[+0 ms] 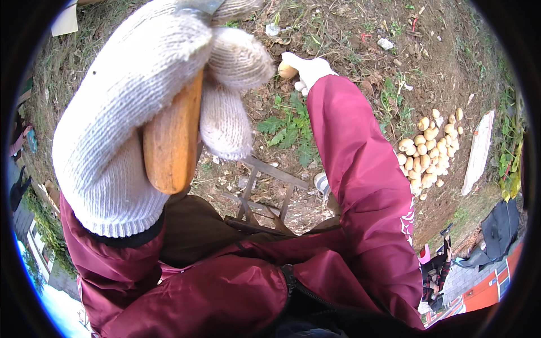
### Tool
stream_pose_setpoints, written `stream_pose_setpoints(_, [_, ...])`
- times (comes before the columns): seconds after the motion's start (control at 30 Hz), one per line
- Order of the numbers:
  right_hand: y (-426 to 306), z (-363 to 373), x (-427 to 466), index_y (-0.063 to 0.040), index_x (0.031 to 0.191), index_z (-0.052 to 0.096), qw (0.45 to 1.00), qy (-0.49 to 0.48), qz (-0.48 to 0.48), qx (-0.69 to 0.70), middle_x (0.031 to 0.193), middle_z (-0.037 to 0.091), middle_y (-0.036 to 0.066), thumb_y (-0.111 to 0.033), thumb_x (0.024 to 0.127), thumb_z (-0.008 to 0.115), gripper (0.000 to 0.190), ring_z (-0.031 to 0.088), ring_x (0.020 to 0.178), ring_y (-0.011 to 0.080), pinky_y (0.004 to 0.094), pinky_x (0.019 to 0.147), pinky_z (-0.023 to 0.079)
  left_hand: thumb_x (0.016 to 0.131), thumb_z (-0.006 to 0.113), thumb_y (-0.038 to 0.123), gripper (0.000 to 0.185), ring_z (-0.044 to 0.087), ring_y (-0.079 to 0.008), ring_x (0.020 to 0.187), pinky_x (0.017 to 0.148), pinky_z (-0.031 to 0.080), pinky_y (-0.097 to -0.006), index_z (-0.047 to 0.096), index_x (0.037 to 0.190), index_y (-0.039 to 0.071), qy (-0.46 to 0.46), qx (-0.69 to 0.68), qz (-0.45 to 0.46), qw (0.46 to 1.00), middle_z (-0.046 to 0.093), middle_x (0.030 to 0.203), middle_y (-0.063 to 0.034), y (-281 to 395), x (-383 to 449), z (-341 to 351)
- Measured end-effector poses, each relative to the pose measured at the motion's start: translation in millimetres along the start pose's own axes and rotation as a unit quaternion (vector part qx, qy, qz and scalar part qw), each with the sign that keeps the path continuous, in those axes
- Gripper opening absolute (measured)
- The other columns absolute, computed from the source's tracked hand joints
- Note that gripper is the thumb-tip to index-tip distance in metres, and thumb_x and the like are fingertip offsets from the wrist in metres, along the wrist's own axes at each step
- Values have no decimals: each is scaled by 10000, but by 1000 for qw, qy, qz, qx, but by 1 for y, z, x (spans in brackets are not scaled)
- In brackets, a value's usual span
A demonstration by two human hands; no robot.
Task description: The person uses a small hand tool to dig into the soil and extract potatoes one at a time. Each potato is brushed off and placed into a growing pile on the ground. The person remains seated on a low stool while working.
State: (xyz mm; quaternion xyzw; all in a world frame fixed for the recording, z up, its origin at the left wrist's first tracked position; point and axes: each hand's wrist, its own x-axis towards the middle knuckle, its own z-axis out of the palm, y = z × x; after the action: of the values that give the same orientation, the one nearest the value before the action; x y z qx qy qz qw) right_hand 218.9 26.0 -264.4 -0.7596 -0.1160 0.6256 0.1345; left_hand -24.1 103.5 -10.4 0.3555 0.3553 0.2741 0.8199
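My left hand (139, 93), in a white knitted glove, is raised close to the camera. It grips the smooth wooden handle (173, 139) of a tool, whose grey metal part (203, 5) shows at the top edge; the rest lies out of view. Farther off and low over the soil, my right hand (310, 72) wears a white glove too. A light brown potato (287, 70) is held at its fingertips, with dry plant litter and dirt around it. Just below that hand grows a leafy green plant (291, 124).
A heap of potatoes (429, 154) lies on the ground at right, beside a white woven sack (479, 152). Below me are a slatted wooden frame (274, 173) and a shoe (322, 183). Another person (437, 270) appears at the lower right, near dark cloth (501, 228).
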Motion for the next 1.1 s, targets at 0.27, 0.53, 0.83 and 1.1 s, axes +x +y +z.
stream_pose_setpoints(0.27, [-19, -26, -107, -7, 1107, 674, 972, -76, -143, 168, 996, 725, 73, -334, 991, 627, 350, 536, 628, 75, 250, 492, 402, 1008, 589, 166, 370, 672, -296, 1030, 875, 550, -387, 558, 1316, -37, -17, -59, -48, 997, 674, 1124, -151, 1, 6, 25])
stream_pose_setpoints(0.53, [-32, -11, -259, 42, 1153, 680, 882, -50, -440, 163, 990, 723, 105, -299, 947, 717, 400, 686, 828, 162, 306, 708, 557, 1007, 622, 136, 183, 680, -176, 979, 877, 532, -317, 673, 1136, 17, -135, -11, 88, 987, 698, 1054, -79, -55, 26, 54])
stream_pose_setpoints(0.83, [62, -34, -229, -44, 1136, 656, 918, 197, -266, 217, 833, 645, 43, -306, 997, 656, 297, 627, 661, 127, 286, 577, 511, 987, 637, 405, 491, 658, -258, 1161, 1013, 488, -357, 657, 1295, 24, -192, 528, 141, 815, 704, 1232, -131, -25, 18, 78])
stream_pose_setpoints(1.1, [211, 50, -101, -46, 1079, 656, 919, 158, -232, -278, 864, 694, 124, -284, 977, 597, 265, 664, 713, 230, 405, 668, 558, 887, 645, 323, 268, 666, -300, 873, 774, 502, -443, 695, 1035, 106, -338, 708, 212, 583, 691, 945, -107, -90, -47, 96])
